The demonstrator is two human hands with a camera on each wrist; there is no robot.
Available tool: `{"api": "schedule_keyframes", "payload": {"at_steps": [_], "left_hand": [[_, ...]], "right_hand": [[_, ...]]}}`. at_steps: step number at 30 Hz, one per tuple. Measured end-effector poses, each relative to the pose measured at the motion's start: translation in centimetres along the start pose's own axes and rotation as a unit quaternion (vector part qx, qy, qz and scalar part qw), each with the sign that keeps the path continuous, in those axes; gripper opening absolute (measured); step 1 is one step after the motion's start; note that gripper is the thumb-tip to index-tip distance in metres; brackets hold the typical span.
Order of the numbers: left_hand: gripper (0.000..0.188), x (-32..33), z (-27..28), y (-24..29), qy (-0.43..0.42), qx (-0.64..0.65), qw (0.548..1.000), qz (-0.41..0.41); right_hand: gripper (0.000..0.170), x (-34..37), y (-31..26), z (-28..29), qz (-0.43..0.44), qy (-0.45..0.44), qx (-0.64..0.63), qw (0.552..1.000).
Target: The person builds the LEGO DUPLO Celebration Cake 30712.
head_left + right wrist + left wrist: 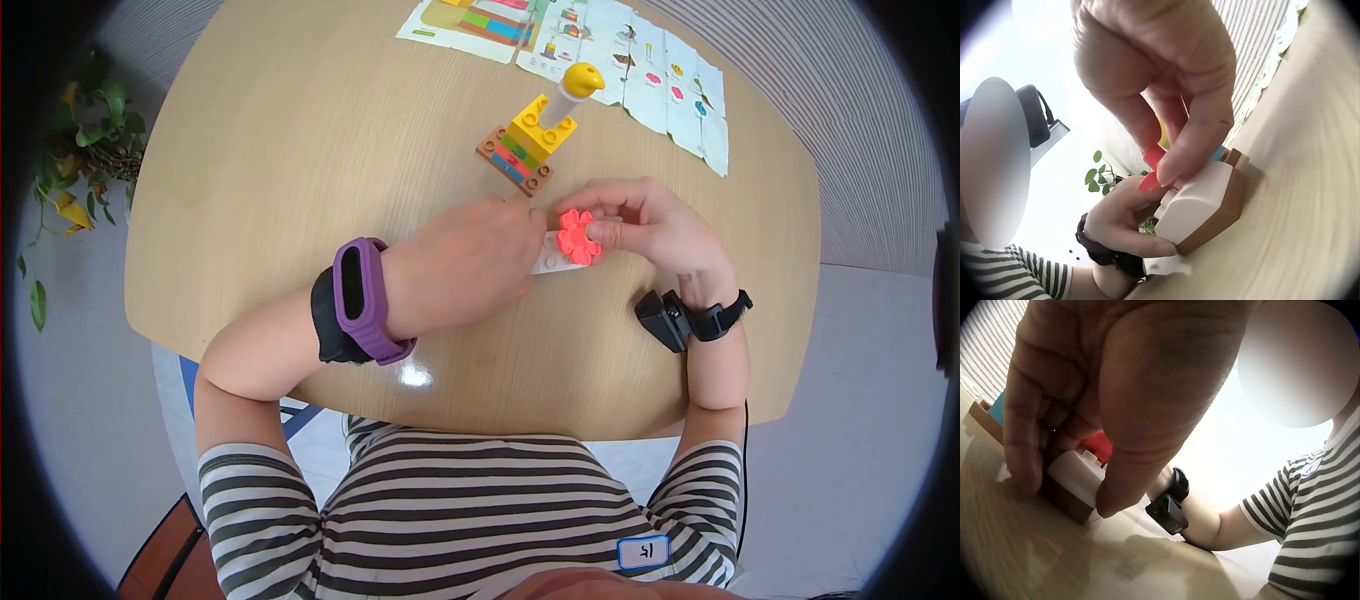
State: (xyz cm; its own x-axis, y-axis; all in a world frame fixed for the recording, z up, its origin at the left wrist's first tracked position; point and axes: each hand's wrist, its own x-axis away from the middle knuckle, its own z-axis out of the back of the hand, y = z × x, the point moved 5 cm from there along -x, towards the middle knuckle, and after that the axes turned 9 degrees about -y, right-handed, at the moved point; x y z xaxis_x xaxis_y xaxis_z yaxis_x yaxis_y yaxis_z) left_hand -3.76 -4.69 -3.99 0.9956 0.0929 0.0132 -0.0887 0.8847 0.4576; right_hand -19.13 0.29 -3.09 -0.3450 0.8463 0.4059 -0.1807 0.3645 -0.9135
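My left hand (465, 258) holds the left end of a white toy brick (550, 262), thumb and fingers on either side of it. In the right wrist view the white brick has a curved end and sits on a brown brick (1227, 203) at the tabletop. A coral-red flower piece (578, 238) lies over the studs of the white brick, pinched by the thumb and fingers of my right hand (655, 228). Just beyond the hands stands a small tower: yellow bricks (540, 128) on a brown plate (490, 148), topped by a white post (562, 105) with a yellow head (583, 80).
Printed sheets (650, 80) with coloured brick pictures lie along the far side of the wooden table (300, 150). A leafy plant (90, 150) is past the table's left edge. A wrist camera (663, 320) sits below my right wrist.
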Motion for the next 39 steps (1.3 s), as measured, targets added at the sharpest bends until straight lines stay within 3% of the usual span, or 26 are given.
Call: {"api": "schedule_keyframes", "payload": {"at_steps": [11, 23, 39], "left_hand": [[0.029, 0.0, -0.2, -0.2, -0.015, 0.022, 1.0, 0.01], [0.031, 0.0, -0.1, -0.1, 0.005, 0.015, 1.0, -0.018], [0.029, 0.1, -0.3, 0.2, -0.005, 0.008, 1.0, -0.013]], "right_hand": [[0.026, -0.3, 0.4, 0.5, -0.02, -0.016, -0.055, 0.998], [0.022, 0.1, -0.5, -0.8, -0.025, 0.023, 0.005, 0.999], [0.023, 0.3, -0.4, -0.3, 0.0, -0.029, 0.055, 0.998]]}}
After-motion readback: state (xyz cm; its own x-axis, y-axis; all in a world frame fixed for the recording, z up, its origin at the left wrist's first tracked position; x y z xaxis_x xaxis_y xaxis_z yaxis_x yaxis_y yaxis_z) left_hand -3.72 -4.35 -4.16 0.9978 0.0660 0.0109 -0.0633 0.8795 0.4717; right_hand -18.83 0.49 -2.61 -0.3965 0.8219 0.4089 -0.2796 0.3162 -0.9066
